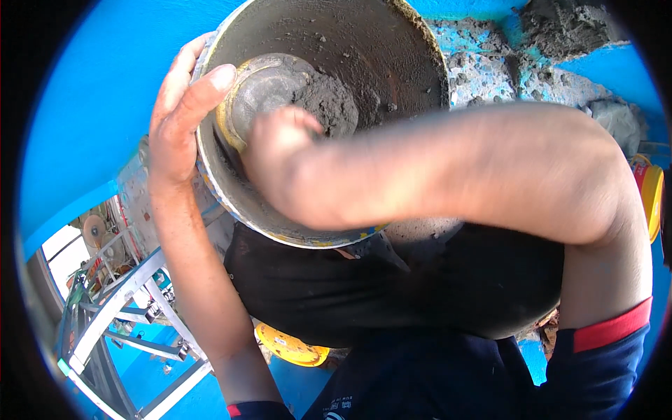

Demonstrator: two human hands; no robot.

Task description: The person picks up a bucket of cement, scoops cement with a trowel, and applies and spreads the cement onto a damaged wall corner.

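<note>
A large bucket (pixel 399 63) with a grimy grey inside rests over the black-trousered lap. My left hand (pixel 182 119) is closed on its rim at the left, thumb pointing up. Inside the bucket sits a smaller round bowl (pixel 264 84) with a yellowish rim, holding a lump of wet grey mortar (pixel 325 101) on its right part. My right hand (pixel 280 161) reaches into the bucket at the bowl's near edge, its forearm crossing the bucket's right side. Its fingers are curled but smeared by motion, so I cannot tell what they grip.
Blue surfaces (pixel 98 77) surround me. At the top right lie grey mortar heaps (pixel 567 24) and a crumpled bag (pixel 612 122). A yellow container (pixel 651 196) is at the right, a yellow round object (pixel 290 343) below, and a white metal ladder-like frame (pixel 105 318) at the lower left.
</note>
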